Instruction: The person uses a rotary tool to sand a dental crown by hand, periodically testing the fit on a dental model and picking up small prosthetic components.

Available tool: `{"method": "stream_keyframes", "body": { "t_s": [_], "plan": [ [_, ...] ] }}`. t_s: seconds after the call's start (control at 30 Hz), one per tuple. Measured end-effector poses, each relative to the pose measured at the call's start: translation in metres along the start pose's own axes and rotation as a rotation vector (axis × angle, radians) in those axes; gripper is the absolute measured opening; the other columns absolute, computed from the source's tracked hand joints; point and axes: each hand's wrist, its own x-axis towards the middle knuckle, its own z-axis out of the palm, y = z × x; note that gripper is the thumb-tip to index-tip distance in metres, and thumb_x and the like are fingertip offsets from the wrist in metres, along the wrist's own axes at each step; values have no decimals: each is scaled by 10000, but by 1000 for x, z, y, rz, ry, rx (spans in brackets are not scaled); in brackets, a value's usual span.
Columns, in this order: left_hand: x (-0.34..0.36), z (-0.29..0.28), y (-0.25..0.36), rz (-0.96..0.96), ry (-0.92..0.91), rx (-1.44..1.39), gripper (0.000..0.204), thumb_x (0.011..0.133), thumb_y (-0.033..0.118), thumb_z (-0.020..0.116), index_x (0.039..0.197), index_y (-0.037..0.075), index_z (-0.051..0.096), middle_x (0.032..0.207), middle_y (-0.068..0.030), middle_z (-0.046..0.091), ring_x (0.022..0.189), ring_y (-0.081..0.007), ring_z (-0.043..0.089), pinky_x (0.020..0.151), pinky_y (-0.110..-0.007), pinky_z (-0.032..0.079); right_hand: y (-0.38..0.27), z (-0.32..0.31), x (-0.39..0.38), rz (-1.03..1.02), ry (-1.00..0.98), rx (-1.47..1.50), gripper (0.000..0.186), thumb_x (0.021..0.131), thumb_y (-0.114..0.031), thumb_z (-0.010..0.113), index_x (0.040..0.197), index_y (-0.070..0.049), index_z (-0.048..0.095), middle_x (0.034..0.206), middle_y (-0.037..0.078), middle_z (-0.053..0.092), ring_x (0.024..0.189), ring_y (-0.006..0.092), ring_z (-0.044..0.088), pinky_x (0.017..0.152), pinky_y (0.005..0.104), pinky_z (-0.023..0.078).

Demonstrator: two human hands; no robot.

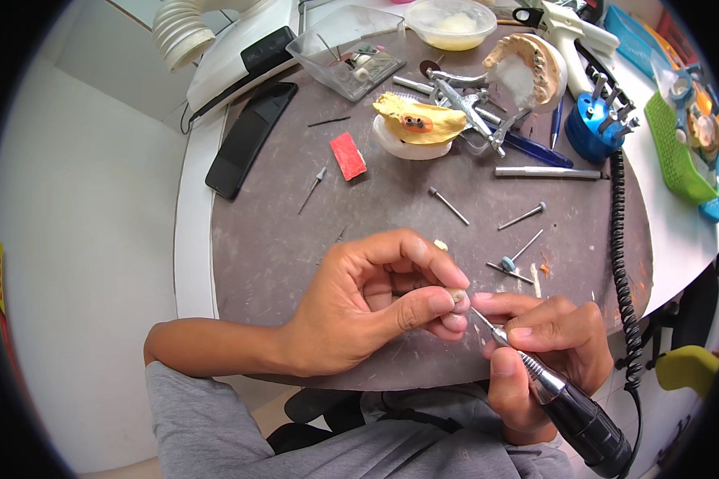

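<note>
Between the thumb and fingertips of my left hand [367,291] is a small tooth-coloured dental crown [457,294], partly covered by the fingers. My right hand [563,331] grips a black and silver rotary handpiece [583,419] like a pen. Its thin bur [481,318] points up and left, with the tip very close to the crown; whether they touch I cannot tell. Both hands are above the front of a brown work mat [272,263]. Just beyond them lie several loose burs, among them a blue-wheeled one [509,263].
Farther back are a yellow dental model [419,124], a metal articulator [465,104], a plaster jaw model [547,76], a red block [348,156] and a blue bur stand [591,132]. A phone [252,142] lies left. A coiled black cord [618,231] runs down the right.
</note>
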Motion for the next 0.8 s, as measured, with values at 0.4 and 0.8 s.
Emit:
{"method": "stream_keyframes", "body": {
  "t_s": [0.4, 0.8],
  "plan": [
    [-1, 3, 6, -77, 21, 94, 133, 905, -6, 560, 1007, -91, 560, 929, -169, 630, 838, -213, 680, 758, -319, 594, 0, 2, 1, 41, 18, 28, 184, 662, 49, 708, 760, 37, 553, 636, 106, 609, 533, 157, 617, 686, 430, 603],
    [-3, 2, 4, -69, 5, 113, 147, 904, 15, 578, 1003, -93, 568, 938, -162, 632, 852, -204, 676, 771, -310, 587, 3, 0, 5, 3, -21, 24, 178, 645, 55, 710, 749, 62, 565, 622, 129, 627, 569, 193, 657, 667, 383, 601]
  ]
}}
